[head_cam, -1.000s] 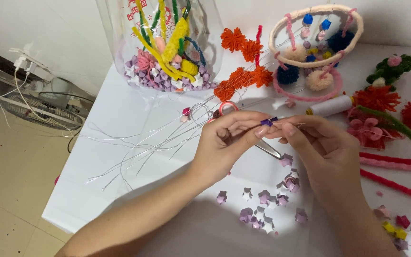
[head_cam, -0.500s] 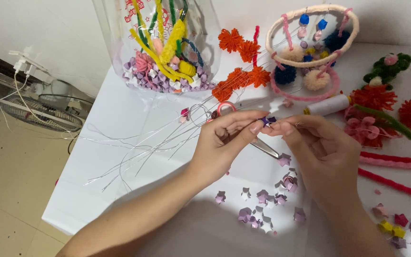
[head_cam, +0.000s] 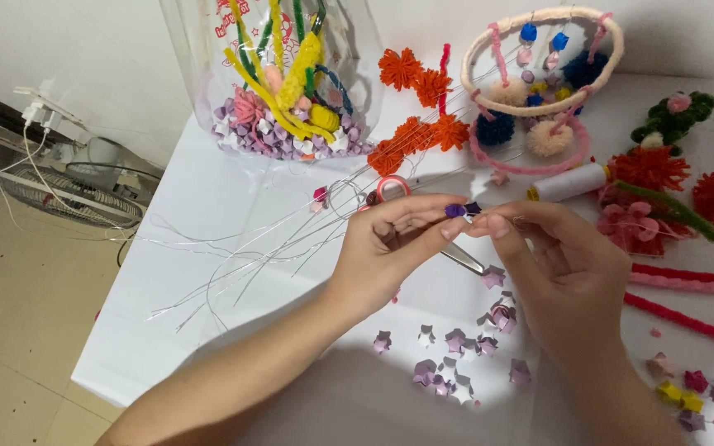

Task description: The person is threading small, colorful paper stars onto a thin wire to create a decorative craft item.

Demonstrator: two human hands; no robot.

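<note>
My left hand [head_cam: 394, 244] and my right hand [head_cam: 568, 272] meet over the white table [head_cam: 208, 248], fingertips pinched together on a tiny purple paper star [head_cam: 459, 210]. A shiny metal tool, like tweezers [head_cam: 464, 258], pokes out below the left hand's fingers. Several small purple paper stars [head_cam: 456, 340] lie scattered on the table just below both hands. Thin silver wires [head_cam: 233, 264] fan out to the left of my left hand.
A clear plastic bag [head_cam: 278, 83] with pipe cleaners and paper stars stands at the back. Orange pom-pom flowers [head_cam: 415, 107], a hoop mobile with pom-poms [head_cam: 539, 74], a white thread spool [head_cam: 572, 182], red and pink fuzzy flowers [head_cam: 663, 198] crowd the right. A fan [head_cam: 68, 194] sits on the floor at left.
Both hands have stayed together on the small purple star, shifting only slightly; the view has drifted a little.
</note>
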